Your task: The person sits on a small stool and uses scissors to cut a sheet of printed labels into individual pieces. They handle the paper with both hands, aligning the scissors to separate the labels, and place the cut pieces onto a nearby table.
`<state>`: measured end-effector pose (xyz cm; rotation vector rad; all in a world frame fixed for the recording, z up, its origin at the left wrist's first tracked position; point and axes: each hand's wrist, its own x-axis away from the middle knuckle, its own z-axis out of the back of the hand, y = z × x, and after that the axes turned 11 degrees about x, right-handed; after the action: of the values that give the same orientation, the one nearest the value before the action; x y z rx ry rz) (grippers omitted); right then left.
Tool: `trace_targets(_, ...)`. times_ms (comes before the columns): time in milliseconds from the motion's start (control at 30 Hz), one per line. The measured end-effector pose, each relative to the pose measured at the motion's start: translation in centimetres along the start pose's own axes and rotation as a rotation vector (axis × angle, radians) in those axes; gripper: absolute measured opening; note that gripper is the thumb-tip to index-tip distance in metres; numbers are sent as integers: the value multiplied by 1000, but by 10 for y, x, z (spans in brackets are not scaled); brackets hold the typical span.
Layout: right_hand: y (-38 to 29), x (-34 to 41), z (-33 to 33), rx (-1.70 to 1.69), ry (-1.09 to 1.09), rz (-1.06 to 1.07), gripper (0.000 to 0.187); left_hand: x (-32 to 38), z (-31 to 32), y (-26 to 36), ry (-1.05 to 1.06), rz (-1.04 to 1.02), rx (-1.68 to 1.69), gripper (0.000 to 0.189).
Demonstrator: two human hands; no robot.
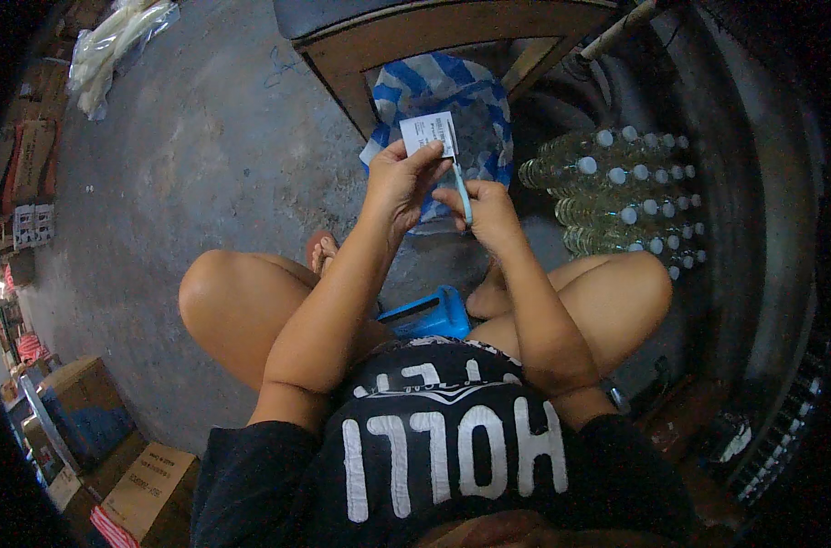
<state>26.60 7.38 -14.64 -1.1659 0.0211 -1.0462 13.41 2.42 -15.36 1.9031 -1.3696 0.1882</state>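
Note:
Between thumb and fingers, my left hand [405,179] grips a small white printed card [425,130], which bears writing. My right hand [489,209] has its fingers on the handle of light-blue scissors [463,192]. The scissor blades lie along the card's right edge; whether they are parted is too small to tell. Beneath both hands sits a blue-and-white striped plastic bag [401,79], its mouth spread and pale, clear pieces inside. A bright blue plastic object with a dark strip [436,315] lies on the floor between my legs.
Several clear bottles with white caps [617,176] stand in rows at the right. A wooden piece of furniture [340,75] rises behind the bag. Cardboard boxes [151,490] line the left side, and clear plastic wrapping [114,55] lies at the upper left on the concrete floor [203,157].

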Motion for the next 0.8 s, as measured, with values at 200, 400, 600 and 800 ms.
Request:
trace_targets(200, 8, -3, -4, -22, 13, 19, 30, -1, 1, -1, -1, -11, 4, 19)
trace_targets(400, 5, -3, -3, -18, 6, 17, 33, 0, -1, 2, 14, 3, -36, 15)
trace_targets(600, -1, -2, -2, -94, -29, -10, 39, -1, 3, -1, 12, 14, -71, 17)
trace_targets(800, 1, -4, -2, -79, -32, -29, 38, -1, 2, -2, 22, 13, -62, 17)
